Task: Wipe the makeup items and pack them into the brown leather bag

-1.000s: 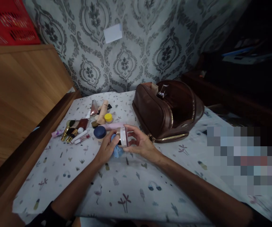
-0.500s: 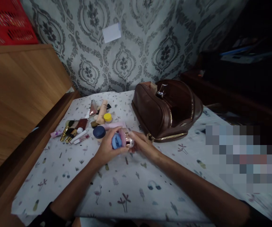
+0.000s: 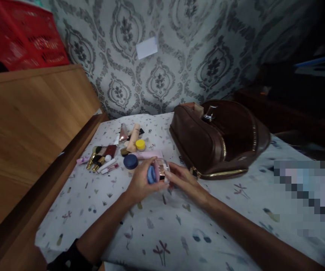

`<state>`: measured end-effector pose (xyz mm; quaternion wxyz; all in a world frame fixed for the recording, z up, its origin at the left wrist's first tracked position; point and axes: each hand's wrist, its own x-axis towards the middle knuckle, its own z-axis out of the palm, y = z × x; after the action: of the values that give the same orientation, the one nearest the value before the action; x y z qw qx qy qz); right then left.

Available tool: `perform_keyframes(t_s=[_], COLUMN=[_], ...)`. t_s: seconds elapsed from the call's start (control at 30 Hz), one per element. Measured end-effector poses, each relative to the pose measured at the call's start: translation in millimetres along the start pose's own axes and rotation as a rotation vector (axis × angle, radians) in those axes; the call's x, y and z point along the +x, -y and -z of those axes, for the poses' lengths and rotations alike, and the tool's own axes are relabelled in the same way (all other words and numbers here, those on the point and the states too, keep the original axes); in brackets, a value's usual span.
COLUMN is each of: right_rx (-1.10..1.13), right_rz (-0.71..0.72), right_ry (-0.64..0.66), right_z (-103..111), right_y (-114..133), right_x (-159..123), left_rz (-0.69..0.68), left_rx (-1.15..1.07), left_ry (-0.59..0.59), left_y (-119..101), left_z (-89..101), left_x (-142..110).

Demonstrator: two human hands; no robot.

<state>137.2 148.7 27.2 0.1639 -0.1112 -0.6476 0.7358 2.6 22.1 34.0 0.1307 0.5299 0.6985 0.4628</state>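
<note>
Between my hands is a small clear jar [image 3: 164, 165] with rose-gold and pink parts, lying on its side in the air or just over the cloth; I cannot tell which. My left hand [image 3: 139, 183] is closed around it, together with a folded blue cloth [image 3: 151, 175] at its left end. From the other side, my right hand [image 3: 187, 183] grips the jar's clear end, some fingertips hidden behind it. A navy round-lidded jar [image 3: 130, 161] and a pink tube [image 3: 148, 154] lie just beyond my left hand. To the right stands a brown leather bag [image 3: 199, 137], unzipped.
At the left of the patterned tablecloth [image 3: 106, 214] lie several cosmetics: a beige tube [image 3: 134, 137], a yellow-lidded pot [image 3: 140, 145], a white tube [image 3: 107, 165] and gold-trimmed brushes. A wooden cabinet [image 3: 38, 124] bearing a red basket [image 3: 46, 41] borders the left side.
My view has shifted, so everything sits farther right and slightly lower. Both hands stay on the jar, and more of its clear end now shows between my fingers.
</note>
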Motion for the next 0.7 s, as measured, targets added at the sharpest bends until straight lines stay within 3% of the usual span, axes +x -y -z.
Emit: perform_keyframes(t_s=[0.23, 0.47, 0.7], right_rx=[-0.045, -0.224, -0.594], right_rz=[0.034, 0.181, 0.262], right_ry=[0.073, -0.120, -0.234], right_z=[1.6, 4.7, 5.7], right_y=[7.2, -13.6, -21.4], right_x=[0.0, 7.1, 1.8], left_rz=[-0.082, -0.168, -0.268], left_rx=[0.249, 0.558, 0.566], left_ry=[0.003, 0.119, 0.104], left_y=[-7.4, -3.3, 6.7], left_z=[10.0, 3.8, -1.2], left_x=[1.2, -4.0, -5.6])
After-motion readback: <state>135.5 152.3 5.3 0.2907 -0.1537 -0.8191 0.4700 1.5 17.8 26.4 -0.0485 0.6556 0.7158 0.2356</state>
